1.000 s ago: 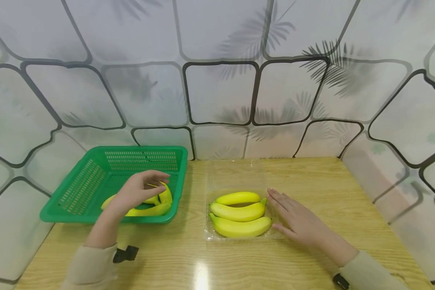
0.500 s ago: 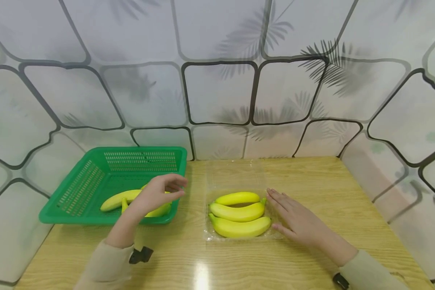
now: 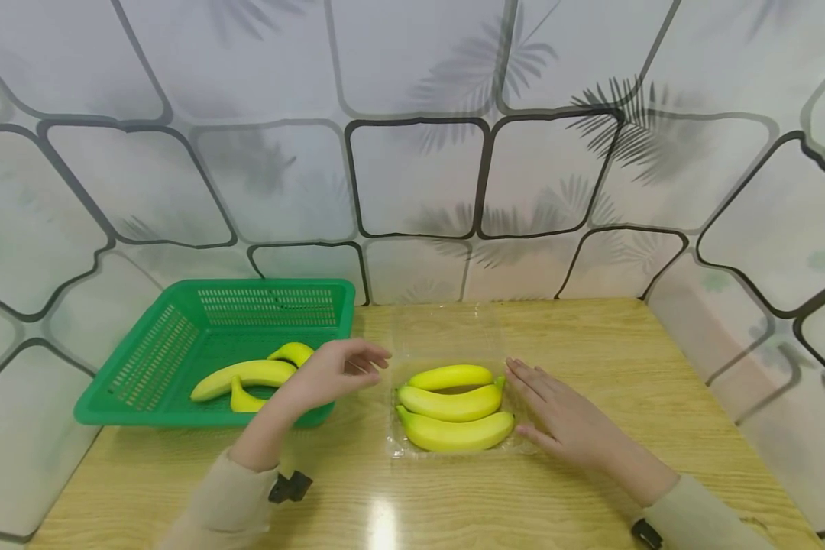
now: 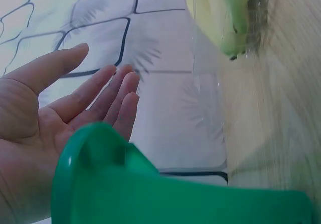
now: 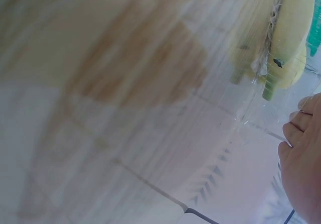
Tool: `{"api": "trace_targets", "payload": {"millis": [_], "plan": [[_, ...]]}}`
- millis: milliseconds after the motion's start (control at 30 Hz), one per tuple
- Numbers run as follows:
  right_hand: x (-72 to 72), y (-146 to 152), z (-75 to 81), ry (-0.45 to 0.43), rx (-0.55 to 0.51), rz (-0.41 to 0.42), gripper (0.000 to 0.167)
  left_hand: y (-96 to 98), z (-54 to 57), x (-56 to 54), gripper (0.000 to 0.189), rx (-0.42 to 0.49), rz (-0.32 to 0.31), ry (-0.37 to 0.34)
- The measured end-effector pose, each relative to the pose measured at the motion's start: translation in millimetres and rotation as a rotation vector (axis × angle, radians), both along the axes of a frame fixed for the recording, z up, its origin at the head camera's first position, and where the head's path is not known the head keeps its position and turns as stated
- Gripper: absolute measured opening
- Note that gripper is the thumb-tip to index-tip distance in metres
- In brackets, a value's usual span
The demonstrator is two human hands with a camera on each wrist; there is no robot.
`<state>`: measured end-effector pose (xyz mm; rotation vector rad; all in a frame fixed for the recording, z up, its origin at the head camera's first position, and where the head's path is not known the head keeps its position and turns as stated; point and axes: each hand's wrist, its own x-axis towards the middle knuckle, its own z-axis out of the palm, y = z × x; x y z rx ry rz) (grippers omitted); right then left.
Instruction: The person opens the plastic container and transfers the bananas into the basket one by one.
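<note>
My left hand [image 3: 333, 374] hovers between the green basket [image 3: 271, 286] and a clear plastic box [image 3: 447, 332], palm facing right, fingers loosely bent and holding nothing. In the left wrist view the fingers spread in the air beyond the basket's rim [image 4: 200, 199]. Three yellow bananas [image 3: 454, 405] lie side by side in the box, whose lid is folded back toward the wall. My right hand [image 3: 567, 424] rests at the box's right side with its fingers extended, fingertips right at the edge. Several bananas [image 3: 244, 376] lie in the basket, partly hidden by my left forearm.
The wooden table [image 3: 577, 336] carries both containers, basket on the left and box in the middle. Patterned walls [image 3: 419, 176] close in the back and both sides.
My left hand has moved right, out from over the basket toward the box, uncovering more of the bananas in the basket. The right hand has stayed in place.
</note>
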<state>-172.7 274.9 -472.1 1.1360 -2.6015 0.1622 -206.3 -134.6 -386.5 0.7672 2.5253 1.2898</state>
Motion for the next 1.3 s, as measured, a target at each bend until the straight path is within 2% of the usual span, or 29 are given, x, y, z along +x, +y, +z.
{"api": "trace_targets", "payload": {"millis": [633, 1133, 1300], "plan": [[-0.5, 1.3, -1.9, -0.002, -0.007, -0.001, 0.077, 31.4, -10.3, 2.9, 0.033, 0.033, -0.098, -0.062], [-0.8, 1.3, -2.0, -0.004, -0.002, -0.001, 0.075, 50.9, -29.5, 7.4, 0.030, 0.038, -0.199, -0.082], [-0.6, 0.9, -1.7, -0.009, -0.005, -0.001, 0.075, 58.4, -35.8, 8.7, 0.030, 0.013, -0.221, -0.090]]}}
